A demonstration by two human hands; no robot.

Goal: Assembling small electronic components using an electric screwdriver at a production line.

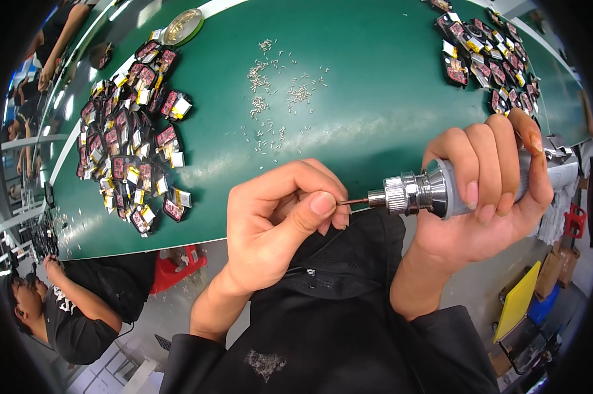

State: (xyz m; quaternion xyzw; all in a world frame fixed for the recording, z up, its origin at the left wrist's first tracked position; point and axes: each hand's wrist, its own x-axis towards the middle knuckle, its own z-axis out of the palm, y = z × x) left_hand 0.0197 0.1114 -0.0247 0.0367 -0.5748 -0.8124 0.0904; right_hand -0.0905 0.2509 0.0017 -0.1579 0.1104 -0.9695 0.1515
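My right hand (483, 177) is wrapped round the grey body of an electric screwdriver (443, 187), its metal chuck turned to the left. From the chuck a thin bit (357, 201) runs level to my left hand (270, 220), whose thumb and forefinger pinch its tip. Whether a screw sits at that tip is hidden by the fingers. Both hands are held over the table's near edge. Beyond them, many tiny silvery screws (299, 94) lie scattered in loose clusters on the green table top (375, 79).
A large heap of small black electronic units (122, 167) with battery pouches covers the table's left; a similar heap (487, 59) lies far right. A round dish (183, 27) stands at the back left. Another person (80, 308) works at lower left, near a red stool (178, 268).
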